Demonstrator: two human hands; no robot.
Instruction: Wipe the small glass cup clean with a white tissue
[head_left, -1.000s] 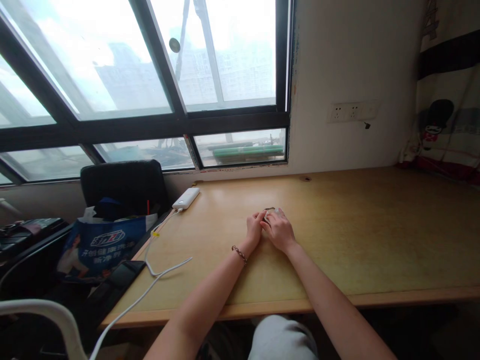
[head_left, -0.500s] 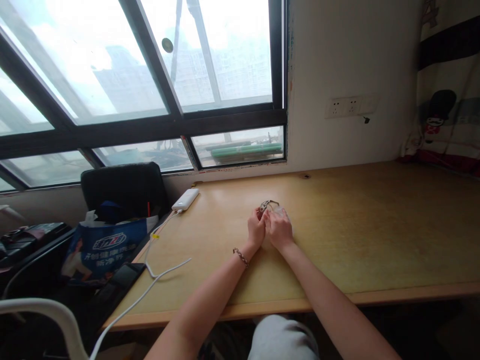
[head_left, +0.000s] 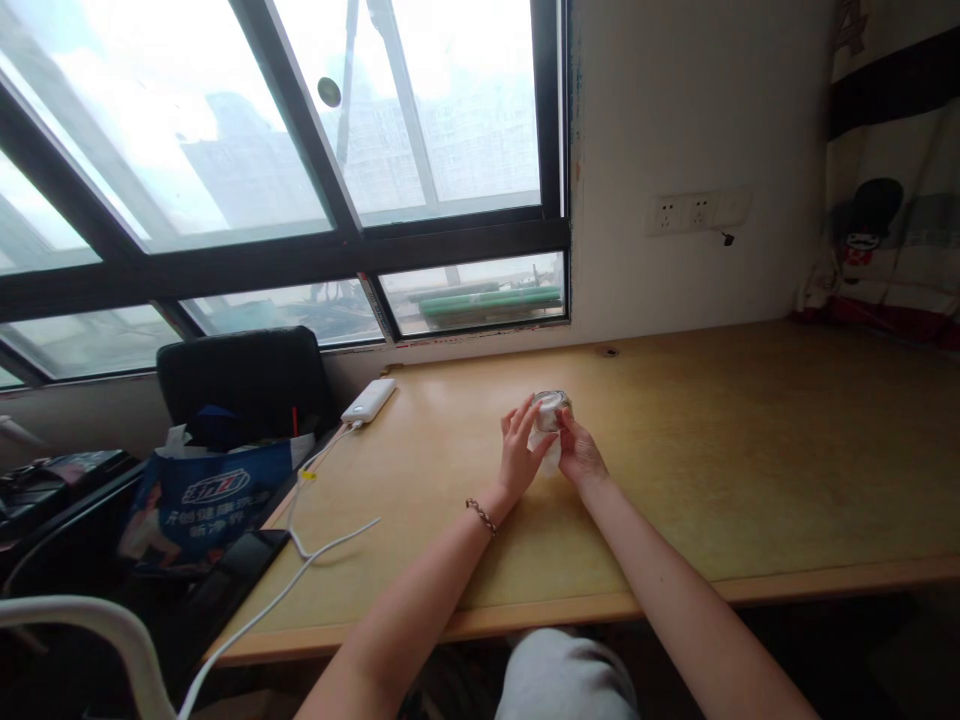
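A small clear jar [head_left: 553, 402] with a round top and thin metal wire about its rim is between my two hands, above the table. My right hand [head_left: 583, 452] grips its right side, with the thumb up by the rim. At the left, my left hand [head_left: 519, 445] has its fingers curved over the edge of the top and its thumb on the near side. The lower part of the jar is see-through and partly covered by my fingers. A braided bracelet [head_left: 481, 516] circles my left wrist.
The wooden table [head_left: 750, 450] runs far to the right. On its left side lie a white power bank [head_left: 369, 401] and a white cable [head_left: 330, 547]. Beyond the left edge, a blue bag [head_left: 217, 505] rests on a black chair [head_left: 244, 375]. A window and a wall stand behind.
My hands were closed together with the wire clasp sticking up. Now they are farther apart, the jar's round top shows, and my left fingers have spread onto it.
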